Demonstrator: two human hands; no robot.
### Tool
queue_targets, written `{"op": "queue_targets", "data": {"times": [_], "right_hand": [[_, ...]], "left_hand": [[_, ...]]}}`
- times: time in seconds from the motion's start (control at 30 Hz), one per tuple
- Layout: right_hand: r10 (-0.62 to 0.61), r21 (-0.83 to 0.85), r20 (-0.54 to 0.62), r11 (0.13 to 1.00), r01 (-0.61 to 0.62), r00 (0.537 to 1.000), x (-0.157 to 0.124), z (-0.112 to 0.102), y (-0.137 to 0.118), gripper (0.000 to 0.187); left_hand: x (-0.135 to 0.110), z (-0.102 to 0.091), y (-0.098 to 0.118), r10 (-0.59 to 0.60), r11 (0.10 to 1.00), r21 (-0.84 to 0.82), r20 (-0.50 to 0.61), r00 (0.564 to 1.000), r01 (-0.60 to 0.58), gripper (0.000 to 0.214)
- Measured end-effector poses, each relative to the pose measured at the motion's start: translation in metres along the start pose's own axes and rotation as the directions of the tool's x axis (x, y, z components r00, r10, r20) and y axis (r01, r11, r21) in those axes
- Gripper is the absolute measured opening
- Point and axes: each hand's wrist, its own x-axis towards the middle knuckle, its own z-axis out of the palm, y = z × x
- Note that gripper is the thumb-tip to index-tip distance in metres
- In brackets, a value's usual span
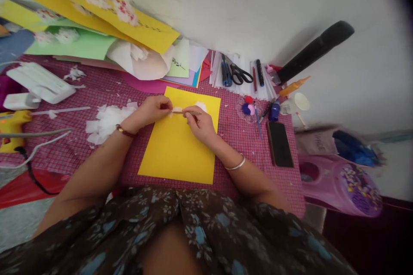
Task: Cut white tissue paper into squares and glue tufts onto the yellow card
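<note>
A sheet of yellow paper (180, 150) lies in front of me on the checked cloth. Over its upper part, my left hand (154, 111) pinches a small piece of white tissue paper (177, 109). My right hand (202, 127) grips a thin, light brown stick (194, 113), its tip against that piece. Both hands are closed, and the left fingertips partly hide the tissue's edge. Just behind my right fingers, a white tissue tuft (201, 105) rests on the yellow sheet. Left of my left wrist is a pile of white tissue squares (109, 122).
Scissors (240, 74), a cutter (226, 73) and pens lie at the back. A paint palette (248, 108), brushes and a phone (280, 144) are on the right. A yellow glue gun (14, 131) with cords sits left. Yellow sheets with tissue blossoms (148, 30) lean at the wall.
</note>
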Motion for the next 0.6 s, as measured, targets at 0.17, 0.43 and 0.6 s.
{"op": "queue_targets", "data": {"times": [0.17,0.43,0.6], "right_hand": [[-0.018,-0.016,-0.021,1.0,0.017,1.0,-0.001,-0.001,-0.006,0.026],[0.098,0.122,-0.141,0.989,-0.081,0.985,-0.004,-0.003,-0.012,0.026],[0.142,0.18,-0.172,0.977,-0.111,0.975,0.0,-0.008,-0.016,0.027]], "left_hand": [[0.0,0.001,0.003,0.006,0.999,-0.036,-0.007,1.0,-0.006,0.016],[-0.006,-0.013,0.002,-0.074,0.982,-0.172,0.026,0.997,0.077,0.018],[-0.012,-0.026,-0.003,-0.097,0.903,-0.417,0.043,0.994,0.106,0.029]]}}
